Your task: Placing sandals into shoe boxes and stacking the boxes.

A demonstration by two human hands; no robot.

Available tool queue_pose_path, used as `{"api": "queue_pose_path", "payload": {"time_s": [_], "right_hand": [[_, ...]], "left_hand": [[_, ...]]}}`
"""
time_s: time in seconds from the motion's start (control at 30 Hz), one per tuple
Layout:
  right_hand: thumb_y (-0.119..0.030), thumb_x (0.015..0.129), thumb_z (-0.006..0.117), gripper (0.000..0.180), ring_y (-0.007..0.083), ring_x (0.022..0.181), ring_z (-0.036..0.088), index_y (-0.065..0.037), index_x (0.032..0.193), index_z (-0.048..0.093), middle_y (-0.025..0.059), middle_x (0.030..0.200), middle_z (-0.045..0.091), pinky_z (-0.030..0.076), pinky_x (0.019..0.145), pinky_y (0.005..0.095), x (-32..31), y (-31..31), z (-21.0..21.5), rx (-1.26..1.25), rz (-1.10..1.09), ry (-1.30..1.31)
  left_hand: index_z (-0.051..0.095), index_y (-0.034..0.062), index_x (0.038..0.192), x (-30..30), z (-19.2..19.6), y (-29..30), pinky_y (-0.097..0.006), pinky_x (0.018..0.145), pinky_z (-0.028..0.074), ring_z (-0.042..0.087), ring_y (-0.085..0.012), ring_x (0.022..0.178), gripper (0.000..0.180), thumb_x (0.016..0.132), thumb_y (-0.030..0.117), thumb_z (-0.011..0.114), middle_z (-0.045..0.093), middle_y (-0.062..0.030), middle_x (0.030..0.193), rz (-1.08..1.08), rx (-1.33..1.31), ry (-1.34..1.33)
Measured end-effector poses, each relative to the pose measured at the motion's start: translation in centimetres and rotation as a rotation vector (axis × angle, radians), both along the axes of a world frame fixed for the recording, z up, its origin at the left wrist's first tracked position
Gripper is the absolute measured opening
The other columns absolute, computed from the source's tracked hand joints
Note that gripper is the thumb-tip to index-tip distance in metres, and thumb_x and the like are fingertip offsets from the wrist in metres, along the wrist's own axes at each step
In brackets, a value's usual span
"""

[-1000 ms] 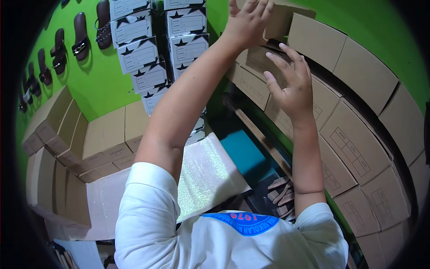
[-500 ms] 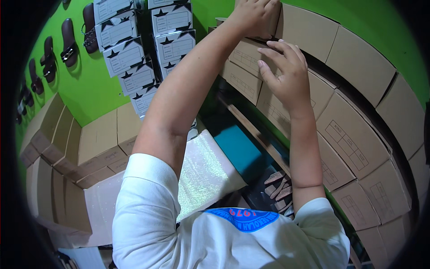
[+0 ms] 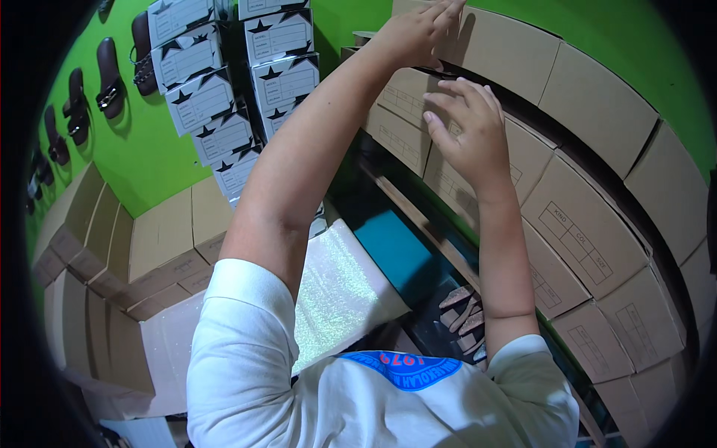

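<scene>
My left hand (image 3: 422,33) reaches up to the far top row of brown cardboard boxes. Its fingers stretch toward the upper edge and its thumb lies lower, spanning the front of one cardboard box (image 3: 449,46) at the row's left end; the top of this box is cut off by the frame. Closer to me, my right hand (image 3: 472,131) is raised in front of the lower boxes (image 3: 407,93). Its fingers are slightly bent and apart, holding nothing. Whether its fingertips touch the dark edge between the rows, I cannot tell.
White boxes with black stars (image 3: 198,101) stand stacked against the green wall. Sandals (image 3: 109,75) hang on it at left. Below my arms are a glittery white sheet (image 3: 336,299), a teal box (image 3: 396,246) and some footwear (image 3: 463,317). More cardboard boxes (image 3: 160,231) line the left.
The whole view has shifted slightly. Both hands keep nearly the same pose and place against the boxes; no box has visibly moved.
</scene>
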State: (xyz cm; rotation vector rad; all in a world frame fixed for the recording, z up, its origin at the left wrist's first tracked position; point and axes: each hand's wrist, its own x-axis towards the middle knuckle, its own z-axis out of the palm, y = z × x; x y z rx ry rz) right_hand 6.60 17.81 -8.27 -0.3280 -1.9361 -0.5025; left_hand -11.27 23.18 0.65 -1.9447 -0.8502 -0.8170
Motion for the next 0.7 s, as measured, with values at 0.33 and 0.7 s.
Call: {"api": "queue_pose_path", "payload": {"time_s": [0.33, 0.7], "right_hand": [[-0.017, 0.073, 0.063, 0.020, 0.0263, 0.101, 0.052, -0.011, 0.092, 0.066, 0.0073, 0.104, 0.058, 0.039, 0.090, 0.0387, -0.3, -0.6, 0.9, -0.010, 0.021, 0.077], [-0.014, 0.073, 0.062, 0.022, 0.0270, 0.103, 0.051, -0.010, 0.094, 0.065, 0.0096, 0.107, 0.056, 0.039, 0.089, 0.0376, 3.3, -0.1, -1.3, -0.153, 0.004, 0.027]], "left_hand": [[0.000, 0.0029, 0.140, -5.9, -2.8, 6.0, -0.048, 0.105, 0.019, 0.009, -0.0433, 0.132, 0.114, 0.063, 0.044, 0.072, 0.005, -0.0294, 0.142, -0.099, 0.148, -0.395], [0.015, 0.0094, 0.141, -2.7, -0.6, 6.4, -0.050, 0.106, 0.012, 0.000, -0.0327, 0.135, 0.092, 0.077, 0.069, 0.042, 0.003, -0.0184, 0.147, -0.692, -0.639, -1.163]]}}
